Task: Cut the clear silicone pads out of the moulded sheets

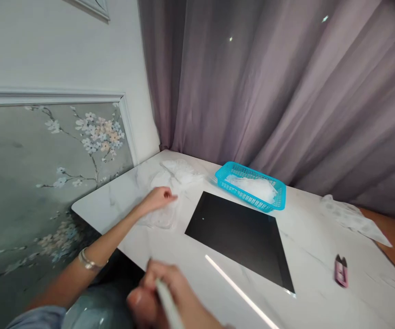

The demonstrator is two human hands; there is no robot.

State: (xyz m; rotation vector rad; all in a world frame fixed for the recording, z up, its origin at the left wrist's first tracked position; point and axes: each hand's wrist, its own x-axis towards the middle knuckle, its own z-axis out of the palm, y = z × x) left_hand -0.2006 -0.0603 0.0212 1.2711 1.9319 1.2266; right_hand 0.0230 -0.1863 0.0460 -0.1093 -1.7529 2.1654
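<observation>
Your left hand, grip unclear, is nearer the flat translucent plastic; your right hand grips a slim white stick.

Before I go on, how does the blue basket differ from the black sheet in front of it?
The blue basket has raised, perforated walls, while the black sheet lies flat. The basket's corners are rounded; the sheet's are sharp. Both rest on the white marble-patterned table.

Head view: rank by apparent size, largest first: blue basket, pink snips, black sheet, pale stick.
1. Black sheet
2. Blue basket
Unranked: pink snips and pale stick; the stick is nearer the camera and cut off by the frame.
</observation>
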